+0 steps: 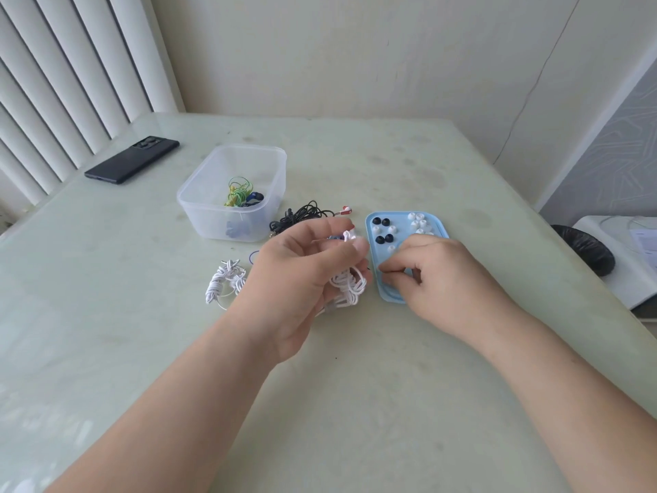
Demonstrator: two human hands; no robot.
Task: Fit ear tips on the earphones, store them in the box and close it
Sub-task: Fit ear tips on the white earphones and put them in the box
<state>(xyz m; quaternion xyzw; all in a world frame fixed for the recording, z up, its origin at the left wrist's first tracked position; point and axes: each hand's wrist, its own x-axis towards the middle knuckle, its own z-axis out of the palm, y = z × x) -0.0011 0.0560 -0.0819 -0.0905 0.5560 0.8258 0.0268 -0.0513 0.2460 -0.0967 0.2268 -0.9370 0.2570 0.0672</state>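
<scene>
Phone: black smartphone (132, 159), camera side up, far left on the pale green surface (355, 403).
Blinds: white vertical slats (64, 76) behind it.

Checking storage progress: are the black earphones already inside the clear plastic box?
No, the black earphones lie on the table just right of the clear plastic box, which holds green and blue ones.

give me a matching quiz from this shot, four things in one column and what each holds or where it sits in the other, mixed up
Column one
1. phone
2. clear box
3. blue tray
4. left hand

Column two
A. holds loose ear tips
B. grips white earphones
C. lies far left by the blinds
D. holds green earphones

Pairs: 1-C, 2-D, 3-A, 4-B
</scene>
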